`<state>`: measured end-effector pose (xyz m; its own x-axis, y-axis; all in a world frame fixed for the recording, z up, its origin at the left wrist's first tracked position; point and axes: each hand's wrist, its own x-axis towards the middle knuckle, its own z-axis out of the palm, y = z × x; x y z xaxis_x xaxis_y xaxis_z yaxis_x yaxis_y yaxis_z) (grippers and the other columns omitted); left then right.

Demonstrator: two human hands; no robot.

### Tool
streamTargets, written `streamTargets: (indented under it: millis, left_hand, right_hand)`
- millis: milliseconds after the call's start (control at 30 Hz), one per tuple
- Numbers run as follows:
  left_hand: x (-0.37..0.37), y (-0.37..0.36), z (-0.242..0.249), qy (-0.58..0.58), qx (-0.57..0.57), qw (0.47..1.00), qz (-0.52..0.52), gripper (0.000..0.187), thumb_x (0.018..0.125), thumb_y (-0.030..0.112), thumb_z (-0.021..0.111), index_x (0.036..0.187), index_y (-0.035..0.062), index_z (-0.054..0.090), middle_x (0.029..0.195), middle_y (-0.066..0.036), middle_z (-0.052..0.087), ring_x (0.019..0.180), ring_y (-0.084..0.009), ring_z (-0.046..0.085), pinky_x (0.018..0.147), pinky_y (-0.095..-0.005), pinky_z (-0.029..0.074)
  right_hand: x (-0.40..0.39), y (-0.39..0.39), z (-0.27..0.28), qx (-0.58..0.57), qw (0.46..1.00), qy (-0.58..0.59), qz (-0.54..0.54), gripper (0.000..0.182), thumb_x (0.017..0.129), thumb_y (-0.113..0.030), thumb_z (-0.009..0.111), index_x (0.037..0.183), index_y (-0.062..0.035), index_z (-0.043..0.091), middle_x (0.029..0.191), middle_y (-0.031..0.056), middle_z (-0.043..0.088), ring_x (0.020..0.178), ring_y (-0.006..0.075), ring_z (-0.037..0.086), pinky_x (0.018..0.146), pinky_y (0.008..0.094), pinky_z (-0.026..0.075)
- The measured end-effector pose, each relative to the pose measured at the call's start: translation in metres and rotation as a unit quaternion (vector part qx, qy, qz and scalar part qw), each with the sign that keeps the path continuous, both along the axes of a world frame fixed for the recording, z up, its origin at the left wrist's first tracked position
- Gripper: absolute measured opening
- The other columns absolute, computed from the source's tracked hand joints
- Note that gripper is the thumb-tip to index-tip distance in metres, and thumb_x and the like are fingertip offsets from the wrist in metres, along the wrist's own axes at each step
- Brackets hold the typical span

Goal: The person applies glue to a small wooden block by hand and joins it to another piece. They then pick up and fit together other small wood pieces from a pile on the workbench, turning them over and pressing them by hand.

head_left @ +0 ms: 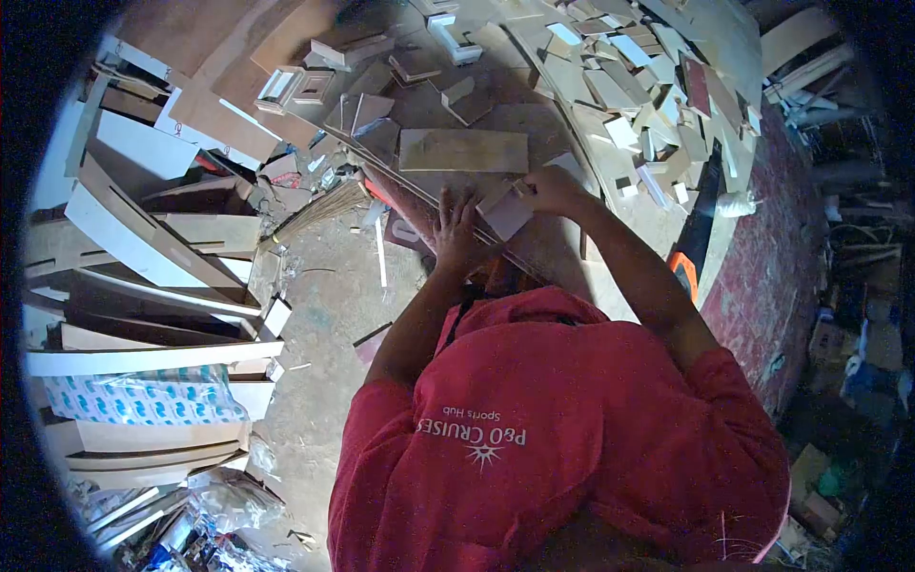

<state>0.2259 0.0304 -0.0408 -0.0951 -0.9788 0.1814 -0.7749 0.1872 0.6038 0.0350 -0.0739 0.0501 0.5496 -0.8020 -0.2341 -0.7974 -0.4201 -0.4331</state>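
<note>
My left hand (457, 232) rests at the near edge of the workbench, its fingers stretched out and slightly apart. To its right, my right hand (558, 194) is closed, and what its fingers grip is too small to make out. Between the two hands lies a small pale square board piece (507, 215), which the right fingertips are close to or touching. Just beyond both hands, a rectangular wooden board (463, 151) lies flat on the bench.
A heap of wood offcuts (624, 86) covers the bench's right side, near an orange-handled tool (683, 275). Small angled wood pieces (467, 100) stand at the back. Left on the floor are a straw broom (319, 212) and stacked curved panels (152, 357).
</note>
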Motion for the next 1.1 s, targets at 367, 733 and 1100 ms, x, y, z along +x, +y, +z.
streamTargets:
  millis: [367,733,1100]
  left_hand:
    - [-0.016,0.001,0.007,-0.028,0.018,0.998,0.058,0.105,0.044,0.048,0.078,0.129,0.0086,0.031,0.138,-0.005,0.031,0.134,-0.0344,0.004,0.101,-0.0601,0.010]
    - [-0.009,-0.006,0.023,0.064,0.090,0.993,0.051,0.099,0.051,0.049,0.076,0.128,0.0024,0.034,0.137,-0.014,0.030,0.134,-0.0344,0.002,0.103,-0.0560,0.012]
    - [0.006,-0.015,0.093,0.328,0.117,0.937,-0.030,0.084,0.055,0.025,0.076,0.124,-0.0023,0.038,0.137,-0.022,0.027,0.128,-0.0307,0.027,0.102,-0.0391,0.027]
  right_hand:
    - [-0.069,-0.025,0.006,-0.162,0.944,-0.091,-0.274,0.032,0.078,-0.025,0.056,0.105,-0.0078,0.054,0.082,0.0138,0.063,0.070,0.0331,0.061,0.062,0.0430,0.050]
    - [-0.035,0.043,-0.038,0.181,0.940,-0.254,-0.140,0.056,0.077,-0.020,0.062,0.128,-0.0087,0.043,0.120,0.0125,0.052,0.107,0.0207,0.051,0.087,0.0326,0.043]
    - [-0.014,0.047,0.027,0.321,0.812,-0.476,-0.108,0.110,0.060,-0.028,0.080,0.140,-0.0105,0.007,0.135,0.0126,0.034,0.123,0.0225,0.035,0.099,0.0355,0.033]
